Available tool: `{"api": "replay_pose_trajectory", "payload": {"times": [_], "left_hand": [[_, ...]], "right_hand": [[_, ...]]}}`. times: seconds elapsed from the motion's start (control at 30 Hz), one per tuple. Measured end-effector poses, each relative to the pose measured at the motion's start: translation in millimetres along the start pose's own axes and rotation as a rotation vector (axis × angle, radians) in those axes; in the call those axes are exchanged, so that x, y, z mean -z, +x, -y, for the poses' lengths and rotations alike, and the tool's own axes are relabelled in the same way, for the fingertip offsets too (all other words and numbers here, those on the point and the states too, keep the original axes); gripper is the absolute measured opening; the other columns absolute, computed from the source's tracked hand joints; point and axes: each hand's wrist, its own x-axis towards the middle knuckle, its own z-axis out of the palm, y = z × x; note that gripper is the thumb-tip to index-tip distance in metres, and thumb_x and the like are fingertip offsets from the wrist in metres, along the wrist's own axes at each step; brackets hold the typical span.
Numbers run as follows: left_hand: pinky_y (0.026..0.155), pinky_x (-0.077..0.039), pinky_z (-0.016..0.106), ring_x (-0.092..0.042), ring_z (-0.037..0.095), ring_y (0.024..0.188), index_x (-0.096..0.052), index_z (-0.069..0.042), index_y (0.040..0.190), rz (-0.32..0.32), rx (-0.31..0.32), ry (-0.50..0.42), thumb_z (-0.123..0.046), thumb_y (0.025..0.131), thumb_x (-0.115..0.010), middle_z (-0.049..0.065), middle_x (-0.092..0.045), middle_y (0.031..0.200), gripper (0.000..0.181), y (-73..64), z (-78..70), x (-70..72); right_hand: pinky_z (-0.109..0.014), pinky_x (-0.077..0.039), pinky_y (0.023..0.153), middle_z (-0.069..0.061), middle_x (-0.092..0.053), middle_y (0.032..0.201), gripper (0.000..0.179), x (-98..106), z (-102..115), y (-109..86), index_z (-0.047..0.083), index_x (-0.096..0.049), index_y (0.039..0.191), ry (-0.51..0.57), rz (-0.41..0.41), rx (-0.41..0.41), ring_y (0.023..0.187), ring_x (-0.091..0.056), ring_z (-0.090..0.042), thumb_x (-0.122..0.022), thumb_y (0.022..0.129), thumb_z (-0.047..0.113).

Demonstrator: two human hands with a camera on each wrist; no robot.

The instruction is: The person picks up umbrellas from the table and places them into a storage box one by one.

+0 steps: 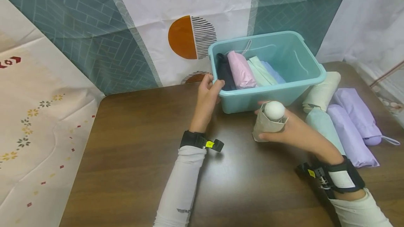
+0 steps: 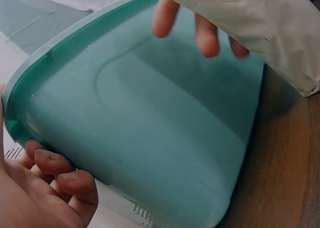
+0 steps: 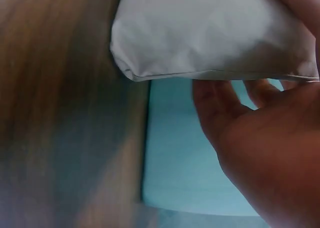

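My left hand (image 1: 208,95) grips the rim of a teal plastic bin (image 1: 252,101) at its near left corner, thumb over the edge. Seen from the left wrist, the fingers (image 2: 75,180) curl under that rim. In front of the bin, my right hand (image 1: 288,129) holds a folded umbrella (image 1: 266,125) in a grey-beige sleeve, its round white handle end pointing up. The right wrist view shows the sleeve (image 3: 200,32) between thumb and fingers. Inside the bin lie a dark folded umbrella (image 1: 224,71), a pink one (image 1: 241,69), a pale green one (image 1: 260,71) and a blue one (image 1: 274,72).
Right of the bin, on the brown table (image 1: 142,143), lie a cream umbrella (image 1: 323,88), a mint one (image 1: 325,125) and two lilac ones (image 1: 350,132). A patterned cloth (image 1: 126,45) hangs behind the table.
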Motion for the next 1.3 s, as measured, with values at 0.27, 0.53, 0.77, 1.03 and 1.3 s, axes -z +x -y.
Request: {"api": "replay_pose_trajectory", "payload": {"times": [0.27,0.53,0.77,1.03,1.3], "left_hand": [[0.055,-0.034,0.028,-0.038,0.021,0.060,-0.048,-0.013,0.100,-0.008,-0.002,-0.016,-0.028,0.088,-0.055,0.008,-0.039,0.073,0.020,-0.7,-1.4,-1.8],[0.055,-0.034,0.028,-0.038,0.020,0.060,-0.048,-0.013,0.101,-0.005,0.003,-0.018,-0.028,0.089,-0.056,0.008,-0.039,0.074,0.020,-0.5,-4.8,-3.1],[0.056,-0.035,0.027,-0.039,0.019,0.060,-0.048,-0.014,0.099,-0.016,0.007,-0.020,-0.027,0.088,-0.056,0.008,-0.038,0.074,0.019,-0.1,-1.2,-3.4],[0.059,-0.037,0.030,-0.042,0.022,0.065,-0.049,-0.013,0.099,-0.021,0.009,-0.023,-0.028,0.088,-0.056,0.009,-0.041,0.077,0.020,-0.1,1.8,-2.3],[0.062,-0.039,0.036,-0.042,0.033,0.070,-0.048,-0.014,0.100,-0.011,0.011,-0.034,-0.028,0.088,-0.056,0.009,-0.041,0.078,0.020,-0.1,-0.2,-2.6]], "right_hand": [[-0.028,-0.045,0.088,0.002,-0.062,0.121,0.070,0,-4,-2.1,0.024,-0.047,0.131,0.049,0.054,-0.064,0.104,-0.061,-0.014,-0.084,0.073,0.015],[-0.028,-0.044,0.091,-0.002,-0.062,0.122,0.068,1,-7,-1.3,0.026,-0.047,0.132,0.024,0.044,-0.103,0.106,-0.060,-0.013,-0.083,0.075,0.022],[-0.029,-0.045,0.089,-0.002,-0.062,0.120,0.064,-1,-8,-0.8,0.026,-0.048,0.130,0.024,0.058,-0.101,0.103,-0.061,-0.013,-0.082,0.076,0.024],[-0.030,-0.045,0.085,0.003,-0.062,0.111,0.062,0,-9,-4.3,0.019,-0.052,0.129,-0.081,-0.028,-0.131,0.098,-0.061,-0.015,-0.081,0.076,0.033],[-0.032,-0.045,0.083,-0.004,-0.055,0.110,0.068,3,3,-8.0,0.019,-0.043,0.133,-0.039,-0.169,-0.165,0.095,-0.055,-0.020,-0.081,0.078,0.022]]}}
